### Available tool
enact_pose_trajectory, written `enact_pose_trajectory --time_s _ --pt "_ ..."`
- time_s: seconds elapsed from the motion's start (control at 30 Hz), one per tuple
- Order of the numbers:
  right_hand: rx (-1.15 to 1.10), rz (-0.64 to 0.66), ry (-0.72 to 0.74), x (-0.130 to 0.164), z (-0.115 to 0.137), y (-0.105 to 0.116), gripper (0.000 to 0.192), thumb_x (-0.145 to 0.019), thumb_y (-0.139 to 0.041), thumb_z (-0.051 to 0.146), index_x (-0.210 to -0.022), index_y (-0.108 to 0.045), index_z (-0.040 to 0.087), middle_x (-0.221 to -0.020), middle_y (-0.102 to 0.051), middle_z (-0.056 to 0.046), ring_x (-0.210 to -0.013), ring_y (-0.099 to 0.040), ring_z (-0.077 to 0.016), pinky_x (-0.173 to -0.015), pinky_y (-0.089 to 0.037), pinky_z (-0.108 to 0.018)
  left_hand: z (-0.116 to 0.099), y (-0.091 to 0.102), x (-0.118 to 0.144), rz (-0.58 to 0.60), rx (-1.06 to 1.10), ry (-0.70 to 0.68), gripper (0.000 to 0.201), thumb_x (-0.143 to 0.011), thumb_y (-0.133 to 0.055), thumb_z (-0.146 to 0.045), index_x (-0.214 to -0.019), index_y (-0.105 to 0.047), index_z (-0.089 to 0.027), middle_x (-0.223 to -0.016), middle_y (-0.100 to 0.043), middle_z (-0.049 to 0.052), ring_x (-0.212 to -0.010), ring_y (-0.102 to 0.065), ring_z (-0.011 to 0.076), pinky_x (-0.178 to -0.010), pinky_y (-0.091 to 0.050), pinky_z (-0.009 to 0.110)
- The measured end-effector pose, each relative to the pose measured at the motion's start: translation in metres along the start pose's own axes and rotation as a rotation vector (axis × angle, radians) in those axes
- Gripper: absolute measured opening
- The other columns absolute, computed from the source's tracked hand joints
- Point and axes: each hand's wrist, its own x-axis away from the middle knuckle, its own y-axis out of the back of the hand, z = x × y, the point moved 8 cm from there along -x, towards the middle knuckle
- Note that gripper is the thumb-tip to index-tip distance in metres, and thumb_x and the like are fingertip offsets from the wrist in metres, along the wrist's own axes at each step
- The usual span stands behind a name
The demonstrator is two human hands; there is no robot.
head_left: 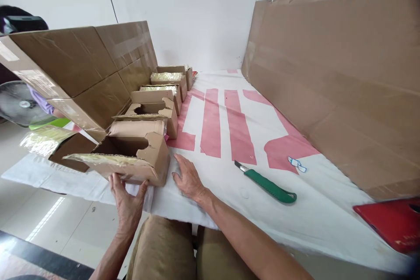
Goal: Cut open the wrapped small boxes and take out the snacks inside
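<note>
Nearest to me on the table stands a small cardboard box [154, 157] with an open top and a cut-out edge. The fingertips and thumb of my left hand [126, 203] are spread against its near face, not wrapped round it. To the right of the box, my right hand [188, 179] rests on the white cloth, fingers stretched out and holding nothing. A torn-off cardboard flap with shiny yellowish tape [70, 146] lies left of the box. Farther right lies a green utility knife [271, 187] with its blade out.
Several more small boxes [170, 111] stand in a row behind the near one. Large cardboard panels rise at the left [98, 65] and right [337, 74]. A red flat object [390, 223] lies at the table's right edge. A fan [19, 103] stands at far left.
</note>
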Motion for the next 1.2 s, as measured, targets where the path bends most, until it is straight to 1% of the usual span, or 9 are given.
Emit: enact_pose_trajectory --time_s 0.17,0.43,0.57,0.67,0.83,0.93,1.03,1.13,1.2 --pt "-0.018 -0.020 0.002 -0.002 0.003 0.003 0.071 -0.083 -0.058 0.012 -0.154 -0.047 0.011 -0.153 -0.058 -0.020 -0.135 -0.058 -0.0330 -0.114 -0.048 -0.052 -0.001 -0.033 -0.023 0.015 -0.020 0.026 0.117 -0.073 -0.082 -0.058 -0.163 -0.023 -0.015 -0.172 -0.014 0.029 -0.164 -0.008 0.0408 -0.127 -0.028 0.062" --pt "-0.056 -0.045 0.016 -0.002 0.000 0.002 0.074 -0.083 -0.056 0.010 -0.156 -0.045 0.016 -0.154 -0.058 -0.017 -0.137 -0.057 -0.0317 -0.114 -0.049 -0.052 -0.010 -0.088 -0.065 0.019 -0.050 0.061 0.118 -0.072 -0.080 -0.054 -0.160 -0.021 0.000 -0.170 -0.013 0.038 -0.164 -0.004 0.0437 -0.131 -0.017 0.060" --pt "-0.056 -0.065 0.029 0.000 -0.001 0.002 0.074 -0.082 -0.055 0.009 -0.155 -0.046 0.015 -0.153 -0.058 -0.017 -0.137 -0.057 -0.0312 -0.115 -0.049 -0.052 -0.015 -0.111 -0.081 0.008 -0.049 0.076 0.117 -0.072 -0.082 -0.046 -0.160 -0.021 0.001 -0.169 -0.013 0.040 -0.164 -0.005 0.0456 -0.130 -0.017 0.062" --pt "-0.043 -0.075 0.036 0.000 -0.002 0.002 0.073 -0.081 -0.054 0.009 -0.154 -0.047 0.014 -0.152 -0.059 -0.017 -0.136 -0.058 -0.0309 -0.114 -0.050 -0.052 -0.016 -0.125 -0.090 -0.003 -0.044 0.069 0.113 -0.075 -0.081 -0.043 -0.161 -0.019 -0.003 -0.169 -0.014 0.038 -0.164 -0.005 0.0449 -0.130 -0.016 0.063" --pt "-0.029 -0.098 0.044 -0.002 -0.005 0.003 0.070 -0.082 -0.054 0.011 -0.152 -0.048 0.013 -0.149 -0.062 -0.018 -0.136 -0.060 -0.0306 -0.113 -0.052 -0.051 -0.012 -0.137 -0.098 0.012 -0.026 0.048 0.110 -0.078 -0.077 -0.038 -0.163 -0.015 -0.007 -0.172 -0.011 0.035 -0.165 -0.004 0.0433 -0.130 -0.017 0.064" --pt "-0.041 -0.118 0.059 -0.003 -0.007 0.004 0.068 -0.082 -0.055 0.012 -0.150 -0.051 0.013 -0.148 -0.063 -0.018 -0.135 -0.061 -0.0306 -0.114 -0.052 -0.051 -0.010 -0.128 -0.087 0.047 -0.017 0.010 0.100 -0.079 -0.071 -0.028 -0.162 -0.020 -0.005 -0.169 -0.021 0.034 -0.163 -0.016 0.0421 -0.130 -0.022 0.062" --pt "-0.054 -0.155 0.059 -0.003 -0.012 0.007 0.064 -0.083 -0.057 0.015 -0.148 -0.054 0.016 -0.145 -0.065 -0.017 -0.134 -0.063 -0.0315 -0.114 -0.053 -0.053 -0.006 -0.098 -0.064 0.105 -0.026 -0.061 0.084 -0.078 -0.067 -0.025 -0.155 -0.038 -0.010 -0.161 -0.043 0.027 -0.156 -0.037 0.0384 -0.128 -0.030 0.058" --pt "-0.051 -0.173 0.062 -0.004 -0.017 0.008 0.059 -0.086 -0.057 0.018 -0.146 -0.057 0.017 -0.143 -0.067 -0.017 -0.133 -0.064 -0.0326 -0.113 -0.053 -0.055 0.001 -0.045 -0.046 0.119 -0.053 -0.144 0.068 -0.080 -0.064 -0.025 -0.146 -0.052 -0.017 -0.155 -0.054 0.019 -0.150 -0.047 0.0325 -0.126 -0.036 0.053" --pt "-0.047 -0.161 0.075 -0.005 -0.019 0.008 0.056 -0.088 -0.056 0.021 -0.144 -0.058 0.018 -0.143 -0.067 -0.017 -0.133 -0.064 -0.0323 -0.113 -0.053 -0.056 0.005 0.002 -0.049 0.053 -0.095 -0.214 0.062 -0.083 -0.062 -0.026 -0.143 -0.054 -0.017 -0.154 -0.055 0.019 -0.148 -0.049 0.0319 -0.124 -0.040 0.053"
